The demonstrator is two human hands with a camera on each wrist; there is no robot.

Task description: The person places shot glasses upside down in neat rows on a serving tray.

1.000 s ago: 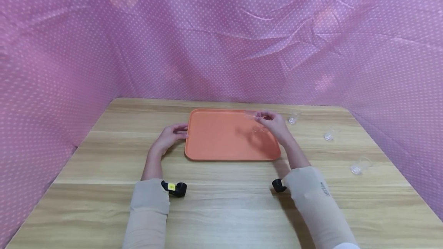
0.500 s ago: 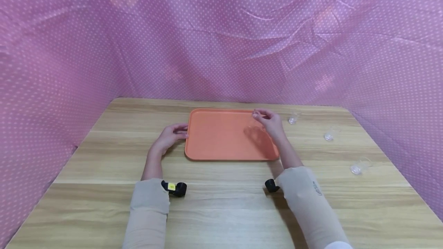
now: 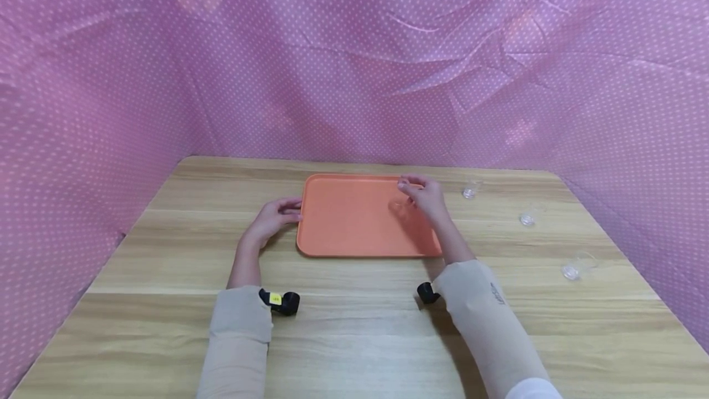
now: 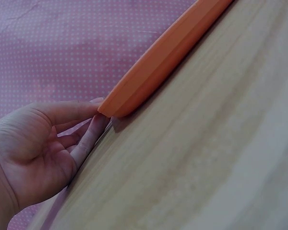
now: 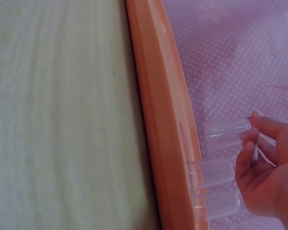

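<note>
My left hand (image 3: 270, 220) touches the left edge of the orange tray (image 3: 354, 217) with straight fingers; in the left wrist view the fingertips (image 4: 100, 101) meet its rim. Over the tray's right part, my right hand (image 3: 428, 199) pinches a small clear cup (image 5: 225, 135) by its upper end. Two more clear cups, a nearer one (image 5: 218, 206) and a middle one (image 5: 212, 173), stand on the tray close to that hand. Whether the held cup touches the tray I cannot tell. In the head view the hand and the orange background mostly obscure these cups.
Three further clear cups stand on the wooden table (image 3: 343, 325) to the right of the tray: a far one (image 3: 470, 190), a middle one (image 3: 528, 218) and a near one (image 3: 573, 268). Pink dotted cloth (image 3: 354, 66) hangs around the back and sides.
My right hand has moved left over the tray, and the cup in it has turned from tilted to more upright. My left hand stays at the tray's edge.
</note>
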